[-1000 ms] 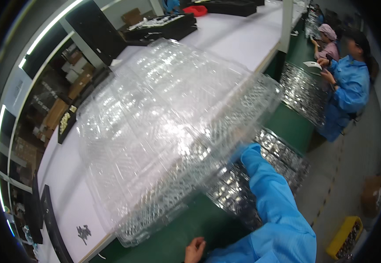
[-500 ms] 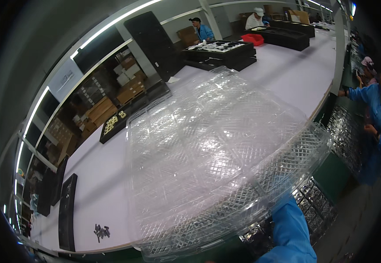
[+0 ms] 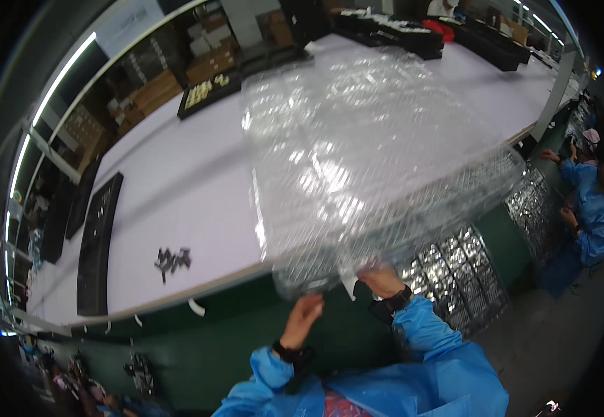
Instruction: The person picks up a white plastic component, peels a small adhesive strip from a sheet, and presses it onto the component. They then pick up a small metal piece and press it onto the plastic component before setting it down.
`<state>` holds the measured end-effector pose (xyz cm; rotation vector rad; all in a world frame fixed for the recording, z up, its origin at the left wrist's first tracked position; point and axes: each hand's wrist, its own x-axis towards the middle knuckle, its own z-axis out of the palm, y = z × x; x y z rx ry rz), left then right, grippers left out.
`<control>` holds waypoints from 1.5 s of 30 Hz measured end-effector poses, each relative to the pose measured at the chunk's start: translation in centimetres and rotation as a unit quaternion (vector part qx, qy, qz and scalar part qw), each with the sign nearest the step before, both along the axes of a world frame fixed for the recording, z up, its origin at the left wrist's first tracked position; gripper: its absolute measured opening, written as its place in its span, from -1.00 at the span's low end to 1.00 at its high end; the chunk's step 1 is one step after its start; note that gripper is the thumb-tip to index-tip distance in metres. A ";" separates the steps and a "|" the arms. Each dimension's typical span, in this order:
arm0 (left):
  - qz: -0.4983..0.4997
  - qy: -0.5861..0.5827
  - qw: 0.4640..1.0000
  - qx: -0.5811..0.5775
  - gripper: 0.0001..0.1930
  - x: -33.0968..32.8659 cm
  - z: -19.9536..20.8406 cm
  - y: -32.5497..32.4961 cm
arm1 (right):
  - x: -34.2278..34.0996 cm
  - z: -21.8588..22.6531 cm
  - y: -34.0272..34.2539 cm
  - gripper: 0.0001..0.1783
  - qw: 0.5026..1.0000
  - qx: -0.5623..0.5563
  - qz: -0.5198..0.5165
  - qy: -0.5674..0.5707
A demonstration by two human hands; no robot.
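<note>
A stack of clear plastic trays (image 3: 385,153) with a patterned surface lies across the white table, its near side overhanging the front edge. At that overhanging edge, my right hand (image 3: 383,282) has its fingers bent against the plastic and appears to grip it; the fingertips are partly hidden. My left hand (image 3: 304,316) is just below the near left corner of the trays. Its fingers are blurred, and I cannot tell whether they touch the plastic. Both wrists wear dark bands below blue sleeves.
Small black pieces (image 3: 172,260) lie in a pile on the white table (image 3: 197,181). A long black foam block (image 3: 99,243) stands at left, and a black tray with yellowish parts (image 3: 204,94) farther back. Silvery trays (image 3: 455,278) lean below the table edge. A co-worker in blue (image 3: 589,201) is at right.
The view has tilted down and both forearms now show. My left hand has come into view near the trays' corner; my right hand, earlier behind the plastic, is now visible at its near edge.
</note>
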<state>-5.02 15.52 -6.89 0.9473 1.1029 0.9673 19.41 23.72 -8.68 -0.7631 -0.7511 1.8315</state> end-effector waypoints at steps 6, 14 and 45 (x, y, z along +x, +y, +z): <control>-0.067 -0.213 0.973 -0.057 -0.49 -1.7 2.7 -3.2 | -6.1 1.9 -11.3 -0.84 0.991 -0.042 0.069 0.107; -0.041 -0.233 0.971 -0.024 -0.51 -4.1 4.2 -9.6 | -9.0 3.7 -17.3 -0.88 0.995 -0.043 0.091 0.020; 0.201 0.256 0.941 0.096 -0.46 -18.3 -23.3 8.8 | -9.5 -1.3 -14.9 -0.80 0.975 -0.092 0.032 -0.199</control>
